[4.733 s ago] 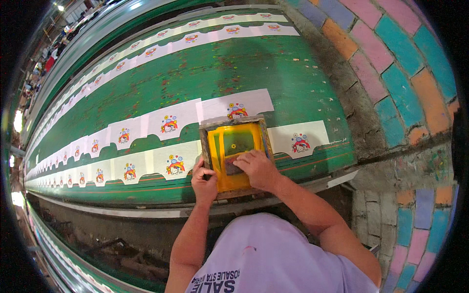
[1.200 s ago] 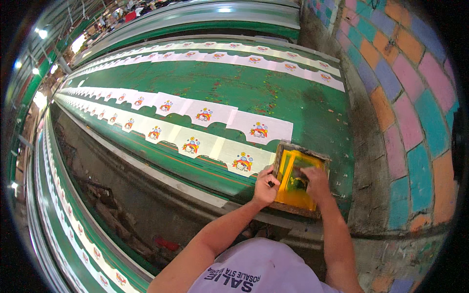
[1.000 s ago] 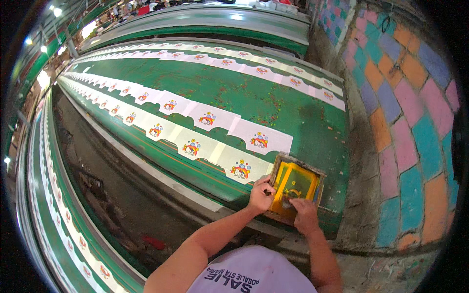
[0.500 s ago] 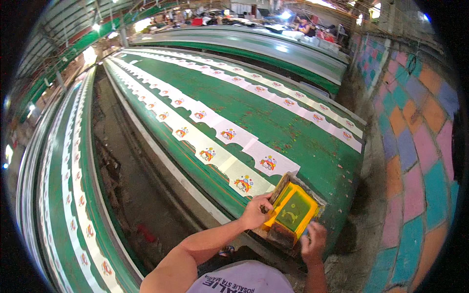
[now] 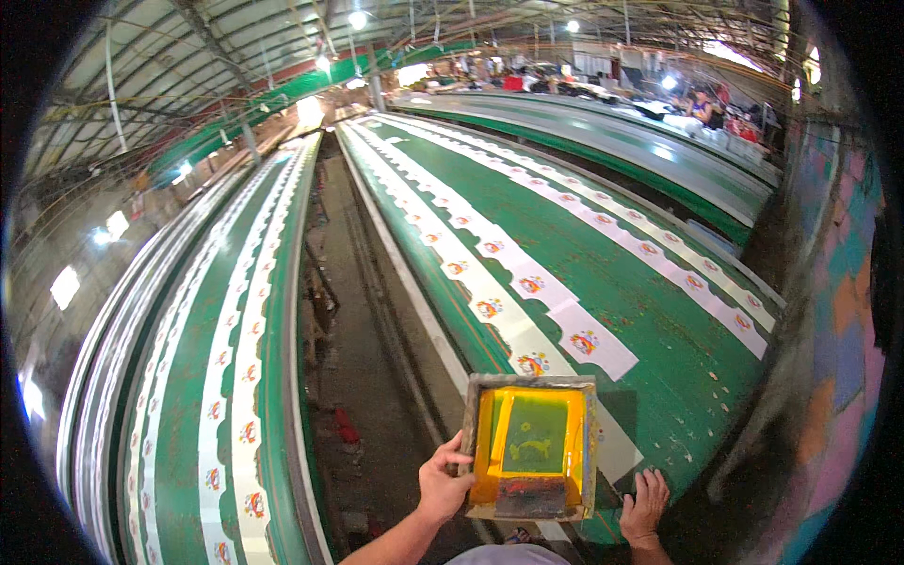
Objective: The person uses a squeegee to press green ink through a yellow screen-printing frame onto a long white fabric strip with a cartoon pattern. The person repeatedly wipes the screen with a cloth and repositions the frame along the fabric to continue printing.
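Note:
My left hand (image 5: 444, 478) grips the left side of a wooden-framed printing screen (image 5: 474, 414), thumb and fingers at its edge. The screen has a yellow-stained mesh with a greenish window and a small pale design. A dark, reddish-stained block (image 5: 532, 492) lies across its near end; I cannot tell whether it is a separate tool. The screen seems raised over the table, its shadow falling to the right. My right hand (image 5: 645, 507) is apart from the screen, fingers spread at the green table's near end. Beside it lies the end of a pale printed strip (image 5: 617, 447).
The long green table (image 5: 678, 395) carries several rows of white strips with small colourful prints. On the left, past a dark aisle (image 5: 353, 377) with a red scrap (image 5: 347, 426), runs another printed table (image 5: 282, 377). A painted block wall (image 5: 838, 330) rises at right. A person (image 5: 702, 108) is far back.
My right hand has left the screen's right side and opened beside the table end. The screen has turned more upright in view, still in my left hand. The head view has swung right-to-left and upward.

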Available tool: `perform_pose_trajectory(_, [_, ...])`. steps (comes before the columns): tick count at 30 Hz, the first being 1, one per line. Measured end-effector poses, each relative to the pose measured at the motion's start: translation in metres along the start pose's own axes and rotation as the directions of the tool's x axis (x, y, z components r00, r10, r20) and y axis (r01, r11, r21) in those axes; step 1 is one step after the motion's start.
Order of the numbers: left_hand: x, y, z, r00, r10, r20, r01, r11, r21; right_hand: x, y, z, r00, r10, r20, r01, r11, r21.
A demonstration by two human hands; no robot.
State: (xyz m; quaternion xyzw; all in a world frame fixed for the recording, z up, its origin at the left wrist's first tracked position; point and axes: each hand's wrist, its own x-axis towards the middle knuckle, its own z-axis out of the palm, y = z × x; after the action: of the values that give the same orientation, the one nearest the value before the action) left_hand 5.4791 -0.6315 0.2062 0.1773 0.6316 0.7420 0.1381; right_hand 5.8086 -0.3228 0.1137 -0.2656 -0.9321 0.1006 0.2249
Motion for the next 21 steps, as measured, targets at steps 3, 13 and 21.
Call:
perform_pose_trajectory(3, [-0.049, 0.016, -0.027, 0.98, -0.012, -0.197, 0.006, 1.0, -0.03, -0.003, 0.002, 0.004, 0.999, 0.007, 0.049, -0.011, 0.998, 0.064])
perform_pose_trajectory(13, [-0.235, 0.033, -0.058, 0.773, 0.14, -0.618, -0.239, 0.968, -0.08, 0.003, -0.001, -0.003, 0.998, -0.041, 0.053, 0.039, 0.998, 0.039])
perform_pose_trajectory(21, [-0.333, 0.046, -0.048, 0.724, 0.152, -0.673, -0.233, 0.972, -0.031, 0.004, 0.001, 0.003, 0.995, 0.029, 0.098, -0.032, 0.999, 0.03])
